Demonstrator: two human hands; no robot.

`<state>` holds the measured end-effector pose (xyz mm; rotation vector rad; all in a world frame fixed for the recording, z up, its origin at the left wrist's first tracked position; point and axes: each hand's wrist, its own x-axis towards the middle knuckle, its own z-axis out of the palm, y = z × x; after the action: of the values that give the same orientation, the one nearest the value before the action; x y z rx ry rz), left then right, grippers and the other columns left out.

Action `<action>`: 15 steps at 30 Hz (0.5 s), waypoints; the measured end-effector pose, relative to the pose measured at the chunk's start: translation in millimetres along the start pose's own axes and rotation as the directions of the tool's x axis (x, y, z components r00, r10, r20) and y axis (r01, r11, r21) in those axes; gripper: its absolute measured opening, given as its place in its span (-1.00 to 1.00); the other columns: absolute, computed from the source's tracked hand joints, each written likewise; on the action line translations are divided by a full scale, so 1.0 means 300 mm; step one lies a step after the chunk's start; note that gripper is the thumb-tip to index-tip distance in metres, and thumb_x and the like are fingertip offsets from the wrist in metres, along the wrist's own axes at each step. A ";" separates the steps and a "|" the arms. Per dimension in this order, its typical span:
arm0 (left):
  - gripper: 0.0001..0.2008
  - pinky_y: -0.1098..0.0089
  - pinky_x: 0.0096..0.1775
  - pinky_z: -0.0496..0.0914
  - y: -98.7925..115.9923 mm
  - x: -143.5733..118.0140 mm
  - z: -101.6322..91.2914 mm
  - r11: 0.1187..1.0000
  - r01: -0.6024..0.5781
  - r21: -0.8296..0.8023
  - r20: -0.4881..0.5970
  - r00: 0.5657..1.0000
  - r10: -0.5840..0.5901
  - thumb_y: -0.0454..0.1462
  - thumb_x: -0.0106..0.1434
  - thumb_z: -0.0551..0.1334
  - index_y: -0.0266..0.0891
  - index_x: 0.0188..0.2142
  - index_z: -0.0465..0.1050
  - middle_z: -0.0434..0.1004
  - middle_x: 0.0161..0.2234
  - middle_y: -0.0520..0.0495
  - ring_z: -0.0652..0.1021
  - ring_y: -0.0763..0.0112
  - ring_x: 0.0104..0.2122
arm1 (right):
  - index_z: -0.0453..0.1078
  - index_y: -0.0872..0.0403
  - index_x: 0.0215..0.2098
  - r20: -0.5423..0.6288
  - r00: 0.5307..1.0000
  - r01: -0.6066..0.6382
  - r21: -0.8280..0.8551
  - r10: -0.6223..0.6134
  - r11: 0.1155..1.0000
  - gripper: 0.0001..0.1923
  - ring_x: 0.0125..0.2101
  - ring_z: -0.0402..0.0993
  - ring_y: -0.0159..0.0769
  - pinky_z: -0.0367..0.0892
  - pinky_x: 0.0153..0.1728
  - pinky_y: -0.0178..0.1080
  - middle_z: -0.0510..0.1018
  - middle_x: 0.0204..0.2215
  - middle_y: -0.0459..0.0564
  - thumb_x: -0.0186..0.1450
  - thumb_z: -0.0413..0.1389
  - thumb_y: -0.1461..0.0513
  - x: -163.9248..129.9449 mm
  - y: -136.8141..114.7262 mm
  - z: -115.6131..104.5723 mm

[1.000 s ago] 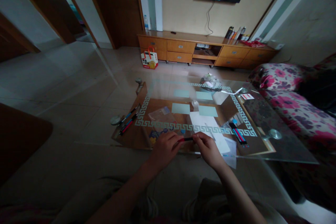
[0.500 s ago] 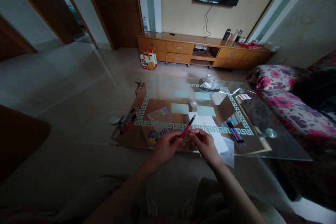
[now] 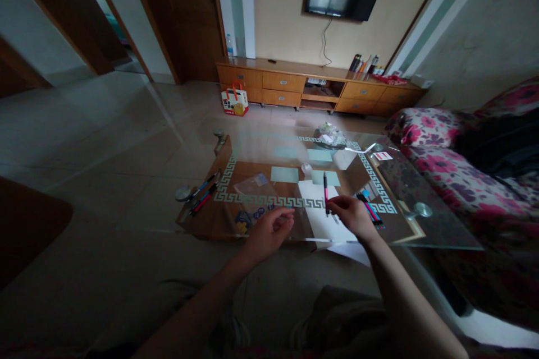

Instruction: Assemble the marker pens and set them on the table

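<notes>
My right hand [image 3: 351, 216] pinches a red and black pen [image 3: 325, 184], which stands nearly upright above a white sheet of paper [image 3: 314, 216]. To the left, my left hand [image 3: 272, 233] hovers over the near edge of the glass table [image 3: 261, 151]; its fingers are loosely curled with a gap to the thumb, and nothing shows in them. Just beyond my right hand lies a bundle of red, blue and black pens [image 3: 371, 211]. More pens [image 3: 205, 196] rest at the table's left end. A clear plastic bag [image 3: 251, 185] lies beyond my left hand.
A plastic-covered bowl [image 3: 329, 134] stands at the table's far side, near a red and white card [image 3: 382, 156]. Behind are a wooden TV cabinet [image 3: 281, 81] and a carrier bag [image 3: 234, 101] on the floor. A flowered sofa [image 3: 455, 168] flanks the right side.
The pen has passed from my left hand to my right hand, which has moved right and turned it from slanted to nearly upright. My left hand has let go.
</notes>
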<state>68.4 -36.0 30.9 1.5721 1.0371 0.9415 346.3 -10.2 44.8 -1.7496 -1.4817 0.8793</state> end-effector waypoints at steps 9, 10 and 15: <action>-0.74 0.33 -0.17 0.50 -0.019 0.015 -0.005 0.998 -0.018 0.055 0.016 1.000 0.017 -0.21 0.33 0.19 -0.22 -0.03 0.48 0.57 -0.10 -0.14 0.58 0.35 -0.22 | 0.62 0.05 -0.33 -0.237 0.927 -0.375 -0.637 0.291 0.674 -0.73 -0.29 0.58 -0.03 0.34 -0.34 -0.21 0.63 -0.42 0.12 0.11 0.21 0.07 0.058 0.235 -0.262; -0.75 0.33 -0.17 0.50 -0.020 0.016 -0.006 0.998 -0.018 0.057 0.017 1.000 0.017 -0.21 0.33 0.19 -0.22 -0.03 0.48 0.57 -0.10 -0.14 0.58 0.36 -0.22 | 0.62 0.05 -0.33 -0.229 0.923 -0.381 -0.638 0.308 0.669 -0.73 -0.29 0.58 -0.02 0.34 -0.34 -0.20 0.63 -0.44 0.12 0.11 0.21 0.07 0.060 0.239 -0.263; -0.75 0.32 -0.16 0.50 -0.023 0.014 -0.015 0.998 -0.004 0.062 0.025 1.000 0.003 -0.22 0.33 0.19 -0.22 -0.04 0.48 0.58 -0.10 -0.14 0.59 0.35 -0.21 | 0.60 0.12 -0.35 -0.302 0.911 -0.412 -0.617 0.282 0.670 -0.73 -0.31 0.58 0.02 0.39 -0.32 -0.15 0.60 -0.44 0.22 0.10 0.25 0.09 0.064 0.226 -0.250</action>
<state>64.3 -29.7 25.4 1.6337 1.0555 0.8973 447.7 -4.9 27.9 -2.6443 -1.4572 0.3227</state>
